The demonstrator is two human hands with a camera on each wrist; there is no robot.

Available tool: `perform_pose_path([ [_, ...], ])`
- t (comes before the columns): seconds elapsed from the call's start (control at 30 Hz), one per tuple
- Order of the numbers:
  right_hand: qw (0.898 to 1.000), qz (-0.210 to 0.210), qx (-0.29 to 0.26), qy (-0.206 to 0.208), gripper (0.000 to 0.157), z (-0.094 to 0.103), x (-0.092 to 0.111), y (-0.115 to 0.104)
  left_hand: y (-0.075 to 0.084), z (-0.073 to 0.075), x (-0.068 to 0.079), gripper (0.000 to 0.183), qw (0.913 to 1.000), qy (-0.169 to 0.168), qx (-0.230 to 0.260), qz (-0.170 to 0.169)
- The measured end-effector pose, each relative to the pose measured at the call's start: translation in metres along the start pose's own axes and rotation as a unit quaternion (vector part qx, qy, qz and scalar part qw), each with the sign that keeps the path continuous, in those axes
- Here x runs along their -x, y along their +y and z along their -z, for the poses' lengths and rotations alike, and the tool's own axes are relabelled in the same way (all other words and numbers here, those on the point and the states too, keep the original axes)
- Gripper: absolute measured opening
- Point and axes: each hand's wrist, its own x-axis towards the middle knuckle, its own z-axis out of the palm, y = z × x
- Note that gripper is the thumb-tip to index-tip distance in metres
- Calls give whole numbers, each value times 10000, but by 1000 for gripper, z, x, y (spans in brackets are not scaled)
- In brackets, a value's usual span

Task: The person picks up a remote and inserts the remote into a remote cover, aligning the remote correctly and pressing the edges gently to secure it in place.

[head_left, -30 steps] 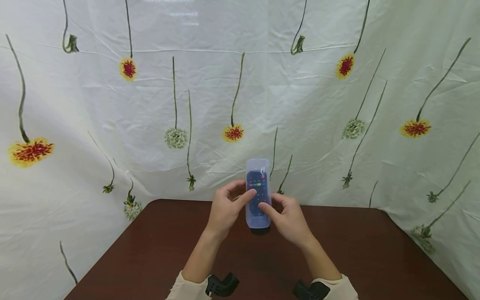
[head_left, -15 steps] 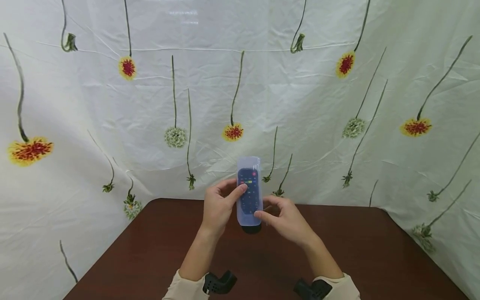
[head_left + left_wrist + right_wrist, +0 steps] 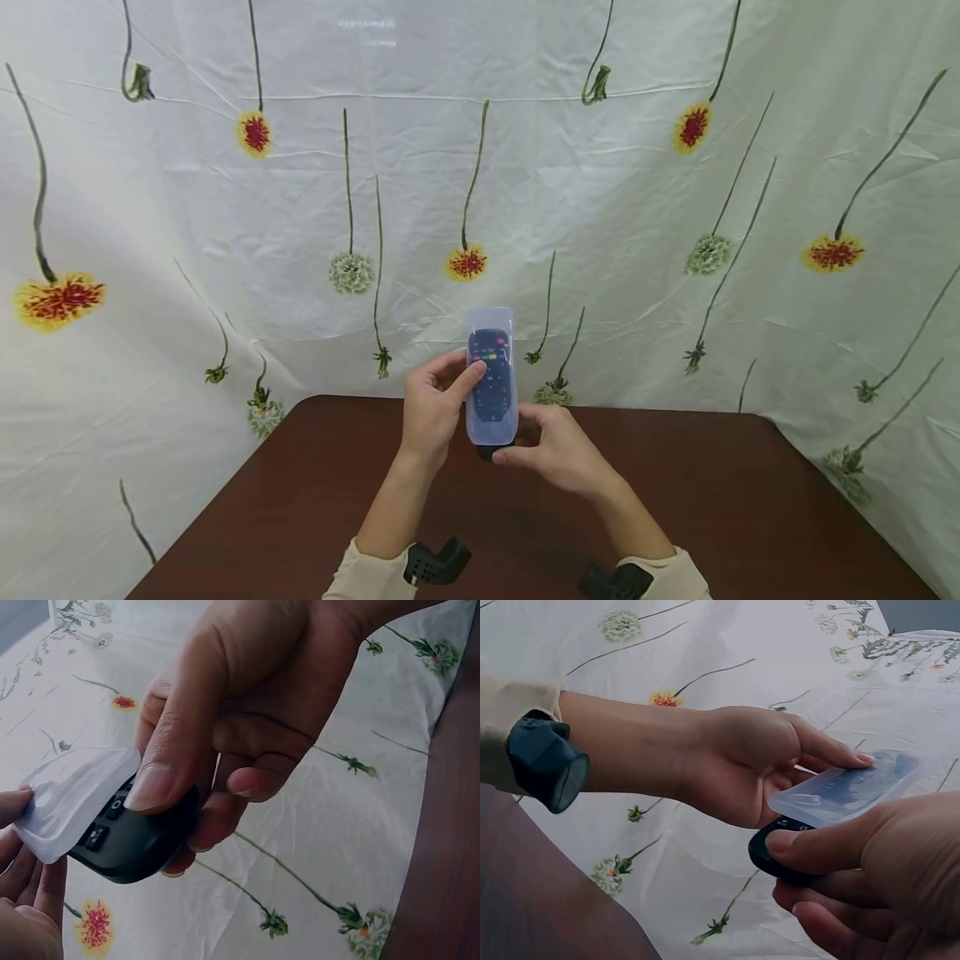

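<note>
A dark remote control [image 3: 492, 396] with small coloured buttons stands nearly upright inside a translucent silicone cover [image 3: 491, 318], above the table. Its black lower end sticks out of the cover's bottom opening. My left hand [image 3: 435, 408] holds the covered remote from the left, thumb on the front and fingers behind. With thumb and fingers, my right hand [image 3: 562, 450] pinches the bare black end. In the left wrist view, a few buttons show on that exposed end [image 3: 127, 851], beside the cover's edge [image 3: 67, 840]. The right wrist view shows the right thumb pressed on the same end [image 3: 761, 851].
A dark reddish-brown table [image 3: 315, 500] lies below the hands. Behind it hangs a white cloth [image 3: 600, 208] printed with flowers, reaching down along both sides of the table. Black wrist devices [image 3: 435, 562] sit over the beige sleeves [image 3: 371, 575].
The covered remote and the left hand have shifted left and slightly up. The right hand has slid down from the cover's front to the black end and now grips it.
</note>
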Motion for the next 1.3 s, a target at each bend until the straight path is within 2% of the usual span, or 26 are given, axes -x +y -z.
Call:
perform_pose_path([
  [0.17,9991,-154,-183,337,45,-6,-1,-3,-2,-2,0,26,9999,-101,3,-115],
  [0.37,9972,-132,-305,670,42,-8,-2,-6,-2,-6,2,26,9997,-230,28,-105],
  [0.5,9989,-113,-130,434,45,-5,-1,-5,-3,-7,4,23,9996,-195,-73,-185],
  [0.6,9994,-33,253,238,49,1,0,-5,-4,-8,4,22,9995,-186,-105,-237],
  [0.7,9987,-99,447,225,54,7,1,-6,-6,-9,3,23,9990,-267,-124,-339],
  [0.8,9975,-387,262,525,58,11,3,-6,-7,-11,4,22,9982,-364,-155,-451],
  [0.9,9934,-507,-38,1028,58,12,3,-7,-8,-12,4,21,9979,-431,-191,-453],
  [1.0,9888,-301,-269,1437,52,13,2,-7,-9,-14,5,20,9975,-504,-265,-411],
  [1.1,9858,-35,-332,1645,42,15,2,-6,-9,-17,6,20,9970,-565,-303,-424],
  [1.3,9856,235,-260,1654,26,18,3,-6,-10,-20,9,18,9967,-633,-258,-431],
])
